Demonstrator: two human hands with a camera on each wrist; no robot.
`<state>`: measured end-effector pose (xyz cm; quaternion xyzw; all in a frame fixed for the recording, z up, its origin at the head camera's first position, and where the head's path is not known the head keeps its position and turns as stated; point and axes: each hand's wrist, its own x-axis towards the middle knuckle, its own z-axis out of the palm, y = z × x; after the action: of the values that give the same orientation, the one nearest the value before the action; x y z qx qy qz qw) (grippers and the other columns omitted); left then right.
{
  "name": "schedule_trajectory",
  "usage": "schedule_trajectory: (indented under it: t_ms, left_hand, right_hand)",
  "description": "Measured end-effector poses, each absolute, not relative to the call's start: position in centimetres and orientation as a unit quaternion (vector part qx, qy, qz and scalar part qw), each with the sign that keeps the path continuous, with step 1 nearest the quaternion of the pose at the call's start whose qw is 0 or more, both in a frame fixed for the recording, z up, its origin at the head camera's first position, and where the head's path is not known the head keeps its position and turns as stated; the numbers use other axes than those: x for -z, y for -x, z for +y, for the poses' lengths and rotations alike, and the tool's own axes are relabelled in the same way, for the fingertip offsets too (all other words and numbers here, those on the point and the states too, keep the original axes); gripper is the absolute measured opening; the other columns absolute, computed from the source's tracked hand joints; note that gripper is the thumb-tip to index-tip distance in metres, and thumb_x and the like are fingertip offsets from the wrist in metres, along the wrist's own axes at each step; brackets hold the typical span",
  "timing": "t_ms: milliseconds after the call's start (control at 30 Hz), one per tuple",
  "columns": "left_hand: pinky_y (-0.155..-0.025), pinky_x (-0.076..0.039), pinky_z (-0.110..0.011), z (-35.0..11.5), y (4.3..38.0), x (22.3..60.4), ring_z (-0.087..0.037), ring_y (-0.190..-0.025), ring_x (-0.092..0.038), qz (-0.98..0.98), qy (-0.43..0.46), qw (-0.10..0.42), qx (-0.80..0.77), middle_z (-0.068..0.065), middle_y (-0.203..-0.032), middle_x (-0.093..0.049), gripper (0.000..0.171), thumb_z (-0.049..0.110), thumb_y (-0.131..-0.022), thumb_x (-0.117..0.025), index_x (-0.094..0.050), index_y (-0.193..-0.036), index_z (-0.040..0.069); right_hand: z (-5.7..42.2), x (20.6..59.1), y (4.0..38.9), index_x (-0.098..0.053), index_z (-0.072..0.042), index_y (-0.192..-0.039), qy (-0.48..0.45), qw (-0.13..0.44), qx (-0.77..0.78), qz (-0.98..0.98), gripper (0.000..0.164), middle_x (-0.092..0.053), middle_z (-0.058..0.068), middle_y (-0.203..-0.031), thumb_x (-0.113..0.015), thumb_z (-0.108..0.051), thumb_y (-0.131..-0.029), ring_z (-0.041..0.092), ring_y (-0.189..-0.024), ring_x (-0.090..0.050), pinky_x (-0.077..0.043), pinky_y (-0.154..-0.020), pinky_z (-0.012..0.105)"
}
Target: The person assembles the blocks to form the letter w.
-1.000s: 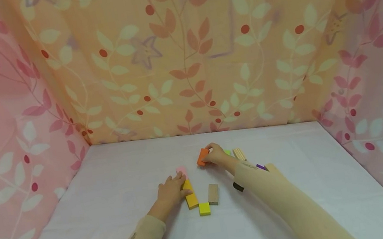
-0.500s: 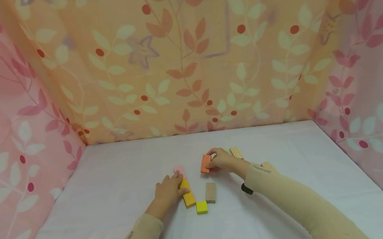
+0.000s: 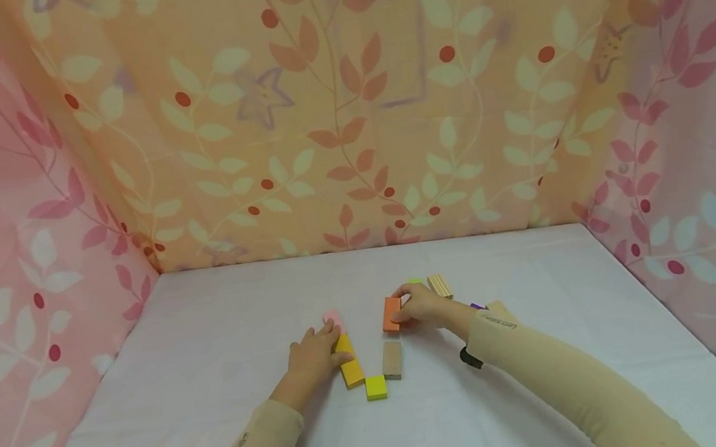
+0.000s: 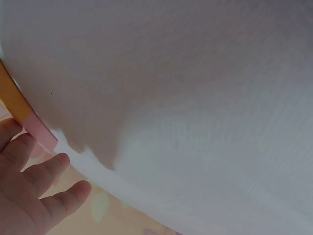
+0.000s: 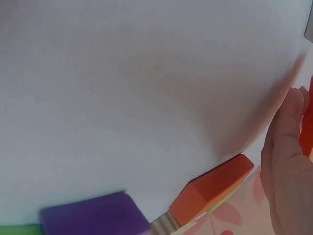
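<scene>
In the head view my left hand (image 3: 312,357) lies along the left side of a slanting row, with a pink block (image 3: 332,317) at its far end and orange-yellow blocks (image 3: 352,374) nearer. Its fingertips touch the row, and the left wrist view shows its fingers spread beside the pink block (image 4: 40,132). My right hand (image 3: 422,305) pinches an orange block (image 3: 391,313) between thumb and fingers, just beyond a grey-brown wooden block (image 3: 391,360). At the row's near end a yellow block (image 3: 375,388) sits between the two slanting sides.
Behind the right hand lie a green block (image 3: 415,281) and a striped wooden piece (image 3: 440,286). A purple block (image 5: 95,215) and another orange block (image 5: 212,188) show in the right wrist view. A patterned curtain (image 3: 339,101) borders the white table (image 3: 115,418).
My right hand has brought the orange block nearer and slightly right, turning it to line up with the grey-brown block. My left hand stays beside its row.
</scene>
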<state>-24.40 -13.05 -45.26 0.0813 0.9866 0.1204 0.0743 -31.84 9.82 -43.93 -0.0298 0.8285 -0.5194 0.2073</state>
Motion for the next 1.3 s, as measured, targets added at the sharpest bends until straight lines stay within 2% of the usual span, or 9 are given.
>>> schedule_trajectory:
  t_ms: [467,733,1067,1200,1300]
  left_hand:
    - [-0.103,-0.029,-0.066,-12.8,24.4,45.3,-0.043,-0.136,-0.034,0.986,-0.086,0.076,-0.124,-0.011,-0.152,-0.038,0.066,0.043,-0.09,-0.064,-0.048,-0.143,0.007]
    - [-0.104,-0.03,-0.064,-12.7,24.5,44.9,-0.043,-0.137,-0.032,0.987,-0.109,0.067,-0.096,-0.015,-0.15,-0.041,0.065,0.042,-0.09,-0.065,-0.051,-0.14,0.003]
    - [-0.106,-0.029,-0.063,-12.5,24.8,44.3,-0.047,-0.138,-0.027,0.985,-0.13,0.075,-0.088,-0.022,-0.148,-0.04,0.061,0.039,-0.089,-0.068,-0.055,-0.133,-0.001]
    - [-0.106,-0.029,-0.063,-12.4,24.8,44.2,-0.046,-0.139,-0.027,0.984,-0.141,0.068,-0.085,-0.022,-0.147,-0.041,0.057,0.037,-0.089,-0.069,-0.057,-0.131,0.0]
    - [-0.107,-0.027,-0.063,-12.1,24.8,44.2,-0.044,-0.14,-0.025,0.983,-0.147,0.07,-0.085,-0.019,-0.148,-0.041,0.057,0.035,-0.09,-0.068,-0.055,-0.134,0.002]
  right_hand:
    - [9.9,44.6,31.1,-0.057,0.002,-0.125,0.068,0.194,0.424,0.882,0.047,-0.062,0.009,-0.079,-0.076,-0.005,-0.083,0.012,-0.056,-0.057,-0.05,-0.053,0.023]
    - [9.7,44.0,30.7,-0.06,0.0,-0.124,0.085,0.205,0.379,0.898,0.046,-0.062,0.007,-0.076,-0.078,-0.011,-0.083,0.014,-0.058,-0.057,-0.05,-0.053,0.024]
    - [9.7,43.8,30.7,-0.061,-0.006,-0.124,0.083,0.226,0.369,0.898,0.044,-0.06,0.006,-0.086,-0.078,-0.017,-0.084,0.016,-0.064,-0.054,-0.048,-0.058,0.024]
    - [9.6,43.9,30.7,-0.061,-0.007,-0.123,0.078,0.224,0.371,0.898,0.044,-0.059,0.006,-0.088,-0.078,-0.017,-0.084,0.016,-0.065,-0.053,-0.048,-0.058,0.024]
    - [9.6,44.0,30.7,-0.06,-0.006,-0.124,0.078,0.225,0.373,0.897,0.045,-0.058,0.006,-0.088,-0.078,-0.017,-0.084,0.016,-0.065,-0.053,-0.048,-0.058,0.025]
